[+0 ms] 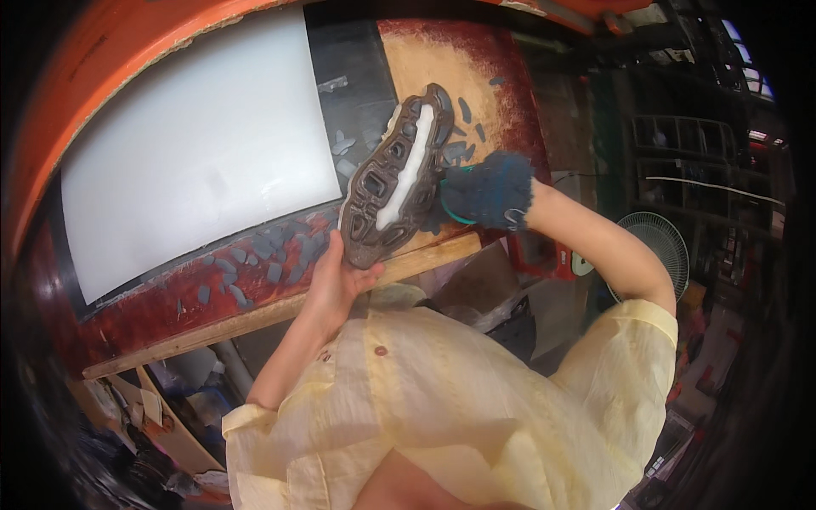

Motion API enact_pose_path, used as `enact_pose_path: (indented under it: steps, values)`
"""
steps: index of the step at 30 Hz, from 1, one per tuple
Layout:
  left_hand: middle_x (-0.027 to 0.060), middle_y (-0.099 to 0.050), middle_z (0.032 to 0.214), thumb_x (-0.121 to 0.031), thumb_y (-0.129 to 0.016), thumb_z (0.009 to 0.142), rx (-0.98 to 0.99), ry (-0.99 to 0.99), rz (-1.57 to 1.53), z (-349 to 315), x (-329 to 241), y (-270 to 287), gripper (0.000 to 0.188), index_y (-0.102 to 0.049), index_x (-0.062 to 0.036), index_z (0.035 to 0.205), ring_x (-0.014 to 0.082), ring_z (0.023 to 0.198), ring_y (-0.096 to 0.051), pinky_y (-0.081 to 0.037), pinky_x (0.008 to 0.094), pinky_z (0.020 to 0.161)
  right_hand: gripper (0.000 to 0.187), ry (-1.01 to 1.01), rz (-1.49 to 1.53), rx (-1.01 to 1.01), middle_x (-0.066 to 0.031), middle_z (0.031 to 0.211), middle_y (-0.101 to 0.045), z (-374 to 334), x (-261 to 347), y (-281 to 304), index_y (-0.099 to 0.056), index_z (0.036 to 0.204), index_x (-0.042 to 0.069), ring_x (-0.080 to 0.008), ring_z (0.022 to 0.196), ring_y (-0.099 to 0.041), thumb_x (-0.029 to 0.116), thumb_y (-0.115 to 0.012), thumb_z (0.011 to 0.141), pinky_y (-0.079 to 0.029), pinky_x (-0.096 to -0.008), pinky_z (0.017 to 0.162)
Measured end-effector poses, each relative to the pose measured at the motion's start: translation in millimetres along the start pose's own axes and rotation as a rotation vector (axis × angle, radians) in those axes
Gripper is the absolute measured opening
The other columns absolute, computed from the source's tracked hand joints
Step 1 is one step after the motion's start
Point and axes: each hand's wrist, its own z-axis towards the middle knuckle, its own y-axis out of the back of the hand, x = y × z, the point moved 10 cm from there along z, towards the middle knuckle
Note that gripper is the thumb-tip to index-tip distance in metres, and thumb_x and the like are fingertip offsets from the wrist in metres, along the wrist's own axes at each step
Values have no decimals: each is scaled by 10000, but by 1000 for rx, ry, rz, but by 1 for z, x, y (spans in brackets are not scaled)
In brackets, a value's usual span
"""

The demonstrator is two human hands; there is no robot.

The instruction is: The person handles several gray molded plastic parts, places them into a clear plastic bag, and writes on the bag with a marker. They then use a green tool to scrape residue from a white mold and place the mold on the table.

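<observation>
Left hand (338,279) grasps shoe sole (374,183) for apparent edge work, next likely requiring steadiness; grip of right hand (491,191) is indeterminable.

Pale-yellow short-sleeved shirt (442,382), brown button (381,350); left hand (338,274) bare, right hand (486,192) in dark-blue glove (501,189).

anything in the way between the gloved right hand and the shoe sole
Nothing visible: the gloved right hand is right beside the shoe sole, though contact is unclear. The left hand holds the lower end, outside that gap.
</observation>
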Motion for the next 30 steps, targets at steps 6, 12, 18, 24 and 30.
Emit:
enact_pose_path:
  steps: [6,12,18,24,30]
  values:
    - [83,-645,995,-478,-365,962,22,-79,11,-11,-20,-4,491,-493,-60,1184,171,715,-652,-530,244,564,190,77,-84,44,10,890,-611,10,-6,23,-606,866,194,-173,635,-612,156,-604,679,-454,-318,498]
    - [55,-664,882,-482,-413,948,-69,-77,-66,-13,-32,27,487,-499,-59,1172,149,565,-620,-478,221,464,319,-172,13,-180,-59,966,-680,-32,-38,106,-677,1006,185,-230,694,-659,145,-706,691,-495,-325,545]
    - [77,-656,968,-468,-408,954,-38,-38,18,-11,-25,31,486,-507,-47,1175,164,641,-652,-480,207,473,199,-363,102,-87,-77,948,-673,-41,-76,33,-672,966,169,-268,750,-656,236,-648,780,-522,-365,611]
    - [98,-651,1017,-468,-405,954,-28,-62,43,-9,-25,32,517,-500,-22,1197,173,685,-671,-492,203,481,176,-262,184,-55,-69,946,-674,-28,-79,12,-680,957,182,-273,755,-654,249,-634,801,-525,-349,631]
    - [81,-657,996,-466,-382,961,-37,-36,30,-10,-20,32,487,-467,-70,1230,167,640,-663,-468,204,454,180,-274,131,-112,-62,936,-676,-22,-79,29,-678,954,173,-268,761,-654,244,-636,794,-525,-337,618]
